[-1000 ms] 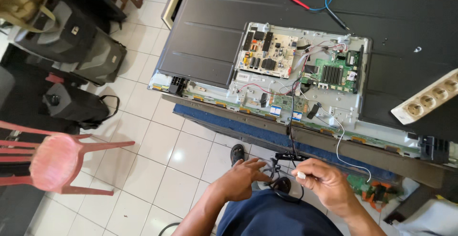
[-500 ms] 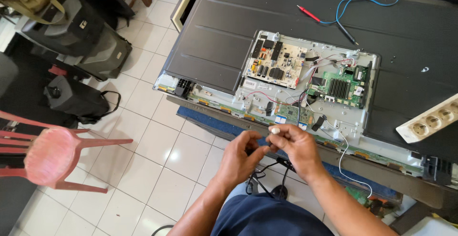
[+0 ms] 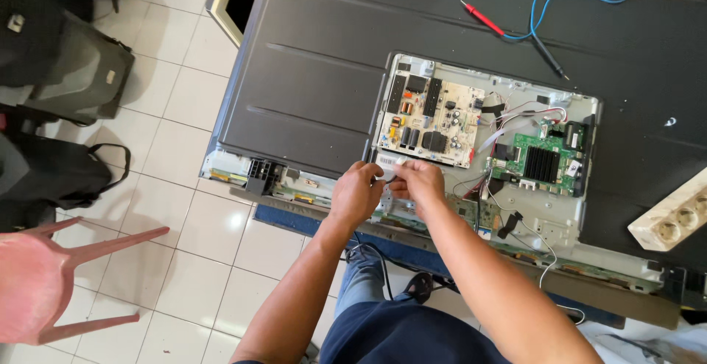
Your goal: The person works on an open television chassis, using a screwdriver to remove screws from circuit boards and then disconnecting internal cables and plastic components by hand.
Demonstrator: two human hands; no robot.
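A flat television (image 3: 317, 84) lies face down on a table with its back open. Inside are a beige power board (image 3: 434, 114) and a green main board (image 3: 541, 161). My left hand (image 3: 357, 191) and my right hand (image 3: 417, 180) meet at the power board's lower edge. Their fingertips pinch a small white connector (image 3: 390, 167) between them. A black cable (image 3: 375, 261) hangs below the table edge under my arms. My fingers hide where the connector sits on the board.
A red probe (image 3: 482, 18) and a black probe (image 3: 549, 55) with a blue wire (image 3: 560, 3) lie on the panel's far side. A white power strip (image 3: 674, 220) rests at the right. A pink plastic chair (image 3: 37, 283) and black bags (image 3: 66, 69) stand on the tiled floor at left.
Both hands rose from below the table edge, carrying the white connector up to the lower edge of the power board. The view has shifted closer over the television.
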